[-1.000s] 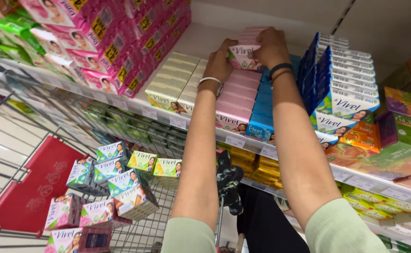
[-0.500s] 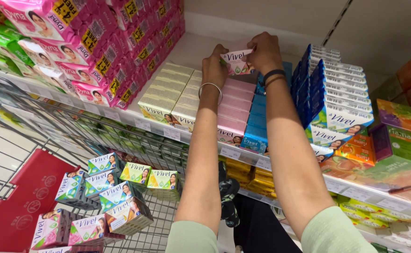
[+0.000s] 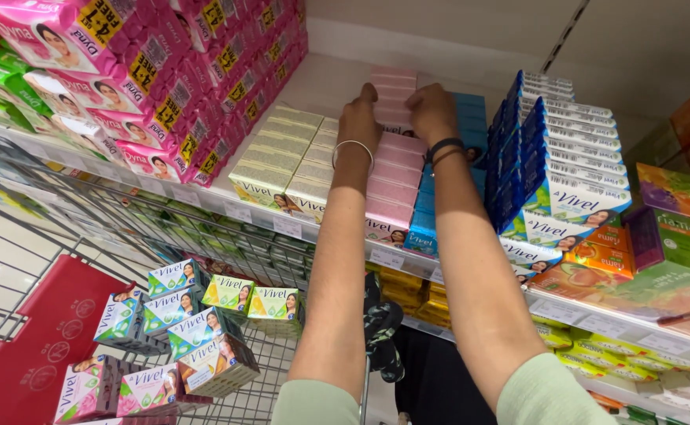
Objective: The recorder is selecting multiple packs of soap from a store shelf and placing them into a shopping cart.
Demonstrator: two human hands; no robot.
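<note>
Left hand (image 3: 359, 118) and right hand (image 3: 431, 112) both on pink soap box (image 3: 393, 98) — fingers closed around it, pink stack (image 3: 391, 185) just below, blue boxes (image 3: 553, 149) beside right fingers, white shelf (image 3: 321, 79).

Both arms are reaching up to the shelf (image 3: 325, 75). The left hand (image 3: 358, 118) and the right hand (image 3: 431, 110) are sitting side by side on a row of soap boxes (image 3: 392, 169) lying on that shelf. More flat boxes (image 3: 286, 161) are lying just left of that row. Stacked boxes (image 3: 565, 157) are standing to the right. A big pile of packs (image 3: 148, 86) is sitting far left. Below, small boxes (image 3: 180, 315) are lying in the wire cart (image 3: 14, 228).
</note>
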